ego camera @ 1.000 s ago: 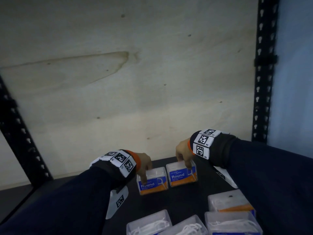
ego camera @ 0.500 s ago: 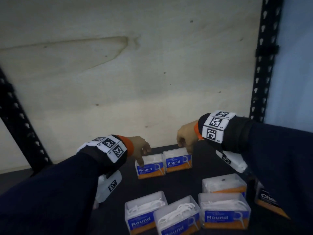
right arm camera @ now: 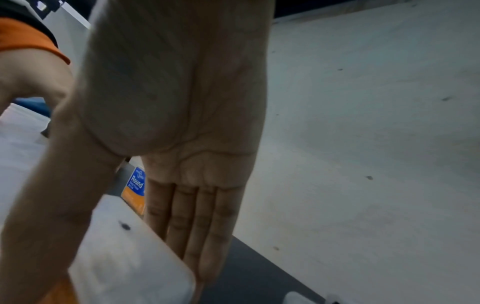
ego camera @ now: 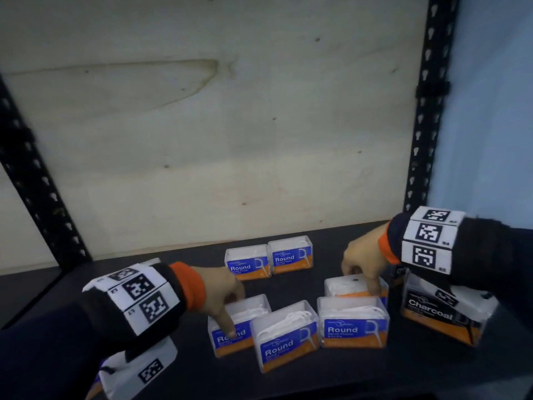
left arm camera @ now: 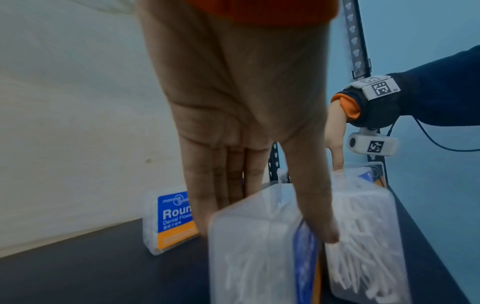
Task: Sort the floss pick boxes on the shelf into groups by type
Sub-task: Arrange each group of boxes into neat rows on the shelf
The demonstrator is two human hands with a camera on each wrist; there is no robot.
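Note:
Several clear floss pick boxes stand on the dark shelf [ego camera: 317,255]. Two blue "Round" boxes [ego camera: 248,262] [ego camera: 291,256] sit side by side at the back. My left hand [ego camera: 230,313] pinches the front-left Round box [ego camera: 239,339], thumb on its label and fingers behind it; the left wrist view shows this box [left arm camera: 246,257] held the same way. My right hand [ego camera: 362,281] pinches a clear box with an orange base [ego camera: 340,285], whose label is hidden; the same box [right arm camera: 124,257] fills the right wrist view. A black "Charcoal" box [ego camera: 432,316] stands at the far right.
Two more Round boxes [ego camera: 285,339] [ego camera: 353,324] stand in the front row between my hands. A pale plywood back panel [ego camera: 230,140] closes the shelf, with black perforated uprights [ego camera: 424,111] on both sides. Bare shelf lies behind my left hand.
Both hands have let go of the two back Round boxes and come forward: the left onto the front-left Round box, the right onto the orange-based box. The view has tilted down.

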